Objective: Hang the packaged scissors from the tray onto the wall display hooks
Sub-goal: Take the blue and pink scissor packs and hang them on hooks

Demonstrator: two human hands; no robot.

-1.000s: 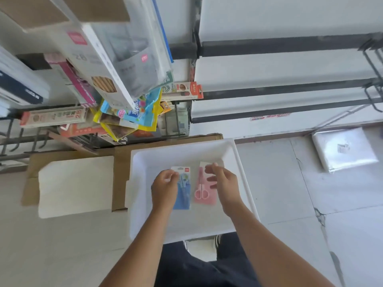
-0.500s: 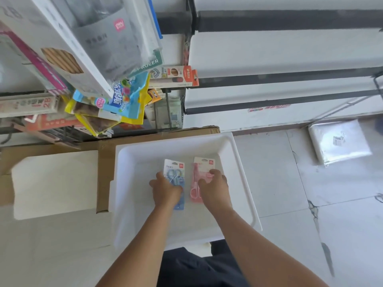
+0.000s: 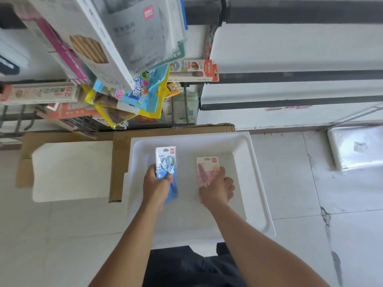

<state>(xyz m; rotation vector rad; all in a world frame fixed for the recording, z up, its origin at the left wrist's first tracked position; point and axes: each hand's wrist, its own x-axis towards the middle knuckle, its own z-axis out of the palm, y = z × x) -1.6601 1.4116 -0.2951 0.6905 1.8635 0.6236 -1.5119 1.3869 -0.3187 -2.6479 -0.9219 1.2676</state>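
Nearest: left hand (image 3: 155, 186) fingers clamped around blue scissors pack (image 3: 166, 162), pack sticking up beyond the fingertips over the white tray (image 3: 257, 183). Right hand (image 3: 216, 188) pinches pink scissors pack (image 3: 207, 168). Beyond: hanging stationery packs (image 3: 132, 94) crowd wall hooks.

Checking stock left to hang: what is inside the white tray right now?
The white tray holds two packs: blue scissors gripped by the left hand, pink scissors under the right hand. Whatever lies beneath the hands and forearms is hidden.
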